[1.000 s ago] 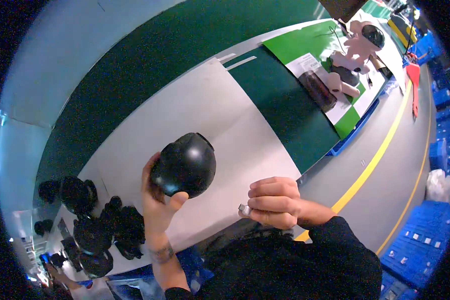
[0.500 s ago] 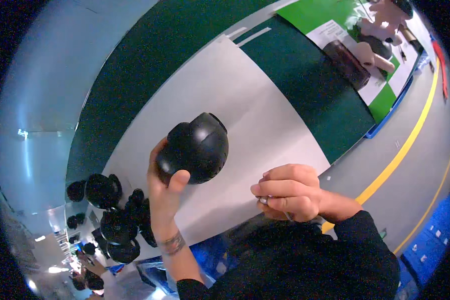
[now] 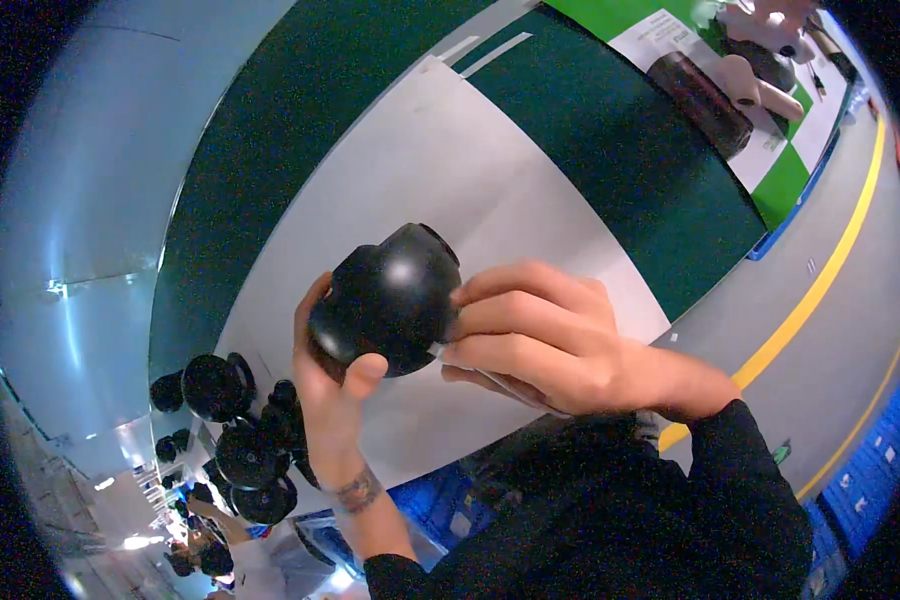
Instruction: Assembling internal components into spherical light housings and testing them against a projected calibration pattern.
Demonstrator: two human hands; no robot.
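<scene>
My left hand grips a black rounded plastic housing from its left and lower side, thumb on the near face. The housing has a shiny domed surface and a short, wider-rimmed end at its upper right. My right hand is at the housing's right edge, fingers bent and pressed together. A thin silvery tool shows beneath these fingers, its tip close to the housing's lower right edge. Most of the tool is hidden, so its kind is unclear.
A white sheet covers part of the dark green table. Several black rounded parts cluster at the lower left. A dark brown cylinder and a pale tool-like object lie at the upper right. Blue crates stand lower right.
My right hand has moved left and up, from beside the sheet's near edge to the housing, bringing the silvery tool along. My left hand keeps its hold, and the view has shifted slightly.
</scene>
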